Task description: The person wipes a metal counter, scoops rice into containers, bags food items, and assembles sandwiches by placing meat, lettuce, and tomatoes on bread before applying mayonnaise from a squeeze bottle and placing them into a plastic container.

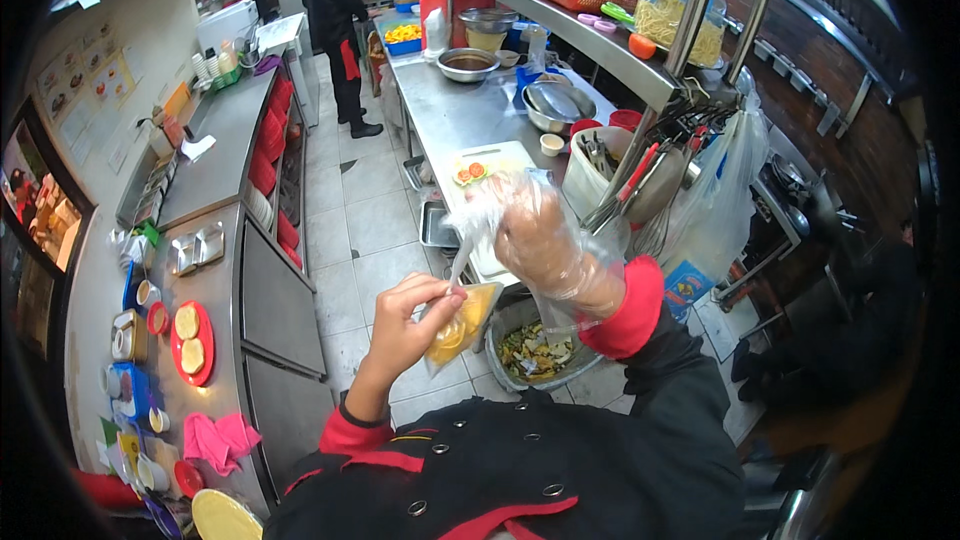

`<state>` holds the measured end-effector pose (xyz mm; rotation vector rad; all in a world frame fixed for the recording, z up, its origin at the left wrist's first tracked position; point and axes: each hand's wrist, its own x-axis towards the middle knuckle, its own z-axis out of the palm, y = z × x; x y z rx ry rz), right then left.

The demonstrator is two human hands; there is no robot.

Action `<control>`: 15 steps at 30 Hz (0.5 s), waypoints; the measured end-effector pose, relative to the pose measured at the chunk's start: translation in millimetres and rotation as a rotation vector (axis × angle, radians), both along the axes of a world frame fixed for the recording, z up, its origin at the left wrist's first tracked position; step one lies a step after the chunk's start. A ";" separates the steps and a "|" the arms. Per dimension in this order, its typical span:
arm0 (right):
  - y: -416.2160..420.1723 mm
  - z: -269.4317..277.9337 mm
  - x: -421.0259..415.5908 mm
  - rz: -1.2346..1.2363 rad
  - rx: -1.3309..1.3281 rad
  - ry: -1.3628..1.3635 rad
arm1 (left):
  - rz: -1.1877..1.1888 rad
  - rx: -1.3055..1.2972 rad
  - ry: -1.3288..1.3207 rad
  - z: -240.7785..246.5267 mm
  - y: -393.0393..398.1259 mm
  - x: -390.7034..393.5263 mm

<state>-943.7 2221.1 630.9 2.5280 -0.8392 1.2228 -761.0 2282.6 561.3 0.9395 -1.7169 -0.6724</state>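
Note:
My bare left hand (416,322) pinches the twisted neck of a clear plastic bag (469,315) with yellow food inside. My right hand (536,232) wears a clear plastic glove and is closed around the bag's upper plastic; its fingertips are partly hidden. Both hands are in front of my chest, near the end of the steel worktable. Just beyond my right hand, tomato slices (472,173) on green leaves lie on a white cutting board (499,157). Over on the left counter, a red plate (206,352) holds two pale bun halves (193,356).
A bin of food scraps (536,349) stands below my hands. A white utensil container (596,165) and hanging whisks (652,225) are right of the board. Steel bowls (469,64) stand farther back under the overhead shelf (585,34). Another person (337,22) stands in the far aisle.

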 end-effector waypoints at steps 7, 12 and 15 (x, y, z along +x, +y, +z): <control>-115.0 69.2 29.9 0.235 0.696 0.509 | 0.238 0.095 -0.022 -16.4 -4.6 39.9; -295.2 110.6 -110.7 -0.855 -0.075 0.252 | 0.336 -0.271 -0.255 -37.9 -3.6 44.2; -311.1 120.4 -104.9 -1.063 0.182 0.143 | 0.452 -0.133 -0.093 -53.1 4.4 63.2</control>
